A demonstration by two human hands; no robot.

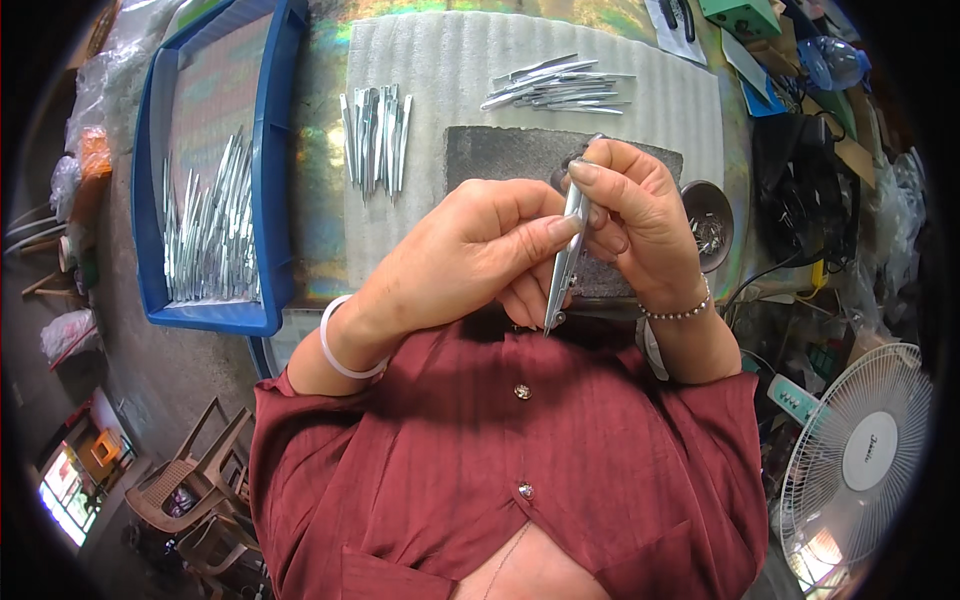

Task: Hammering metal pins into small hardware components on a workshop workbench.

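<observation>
In front of my chest, above the near edge of the table, both my hands hold a slim silver tweezers-like tool (563, 272). Its pointed end slants down toward my shirt. My left hand (478, 240) is closed on it, the thumb pressed against its side. Thumb and fingers of my right hand (640, 205) pinch its upper end. Behind the fingertips, a small dark object is partly hidden, and I cannot make out its kind. Under my hands lies a dark grey block (500, 150).
A white foam sheet (430, 60) bears an upright row (375, 140) and a loose pile (560, 85) of similar silver tools. More fill a blue tray (270, 200) at left. A brown bowl (722, 205) of tiny metal parts stands right; a white fan (850, 460) is lower right.
</observation>
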